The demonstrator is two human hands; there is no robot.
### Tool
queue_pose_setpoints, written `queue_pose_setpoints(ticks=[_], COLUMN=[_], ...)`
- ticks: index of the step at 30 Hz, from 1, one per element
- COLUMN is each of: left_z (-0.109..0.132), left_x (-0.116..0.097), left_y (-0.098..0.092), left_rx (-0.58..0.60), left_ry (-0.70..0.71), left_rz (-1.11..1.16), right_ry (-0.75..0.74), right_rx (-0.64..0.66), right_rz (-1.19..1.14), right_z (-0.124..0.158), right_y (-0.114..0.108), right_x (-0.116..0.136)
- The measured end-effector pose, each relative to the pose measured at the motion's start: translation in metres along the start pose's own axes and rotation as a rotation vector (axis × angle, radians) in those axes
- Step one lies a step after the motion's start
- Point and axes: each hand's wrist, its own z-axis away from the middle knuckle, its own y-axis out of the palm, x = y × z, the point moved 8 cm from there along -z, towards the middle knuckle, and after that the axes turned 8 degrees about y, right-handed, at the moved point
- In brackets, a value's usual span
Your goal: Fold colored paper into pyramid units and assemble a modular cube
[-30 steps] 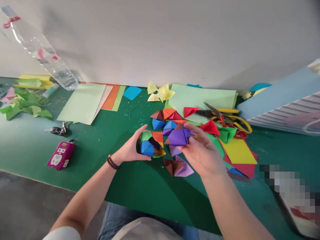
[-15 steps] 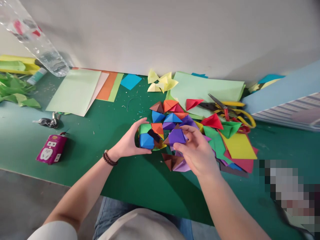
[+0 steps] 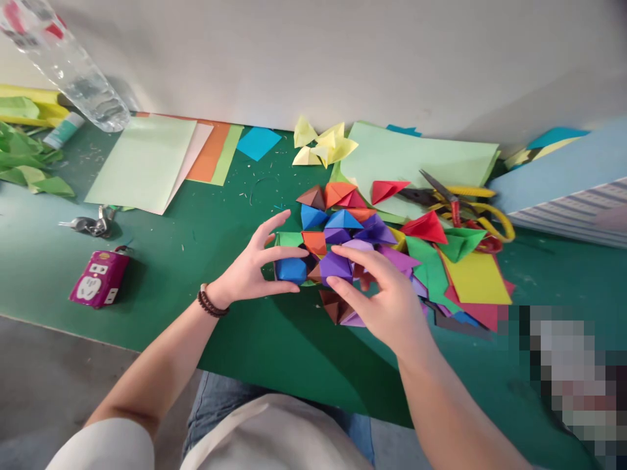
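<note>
At centre, paper ball (image 3: 291, 269): blue, green, orange and purple faces. Table mat (image 3: 235, 326): green. At 2 o'clock, scissors (image 3: 482, 210): yellow handles. At 3 o'clock, folder (image 3: 563, 225): grey stripes. At 8 o'clock, pouch (image 3: 100, 279): magenta, white print.

Plain white wall (image 3: 313, 59) behind a green-topped table (image 3: 147, 274), grey floor (image 3: 49, 372) below.

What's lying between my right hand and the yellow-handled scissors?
In the head view, folded purple paper pieces sit nearest your right hand, then green paper and a red folded triangle by the scissors.
</note>
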Motion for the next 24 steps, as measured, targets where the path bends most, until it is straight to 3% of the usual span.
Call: queue_pose_setpoints(ticks=[5,24], left_z=[-0.003,-0.003], left_x=[-0.002,0.002], left_y=[0.001,0.001], left_rx=[-0.001,-0.005], left_ry=[0.032,0.018], left_rz=[0.055,0.094], right_ry=[-0.044,-0.078], right_rx=[-0.047,-0.087], right_rz=[0.162,0.33], right_z=[0.002,0.006], right_y=[-0.007,0.002], right_x=[0.007,0.018])
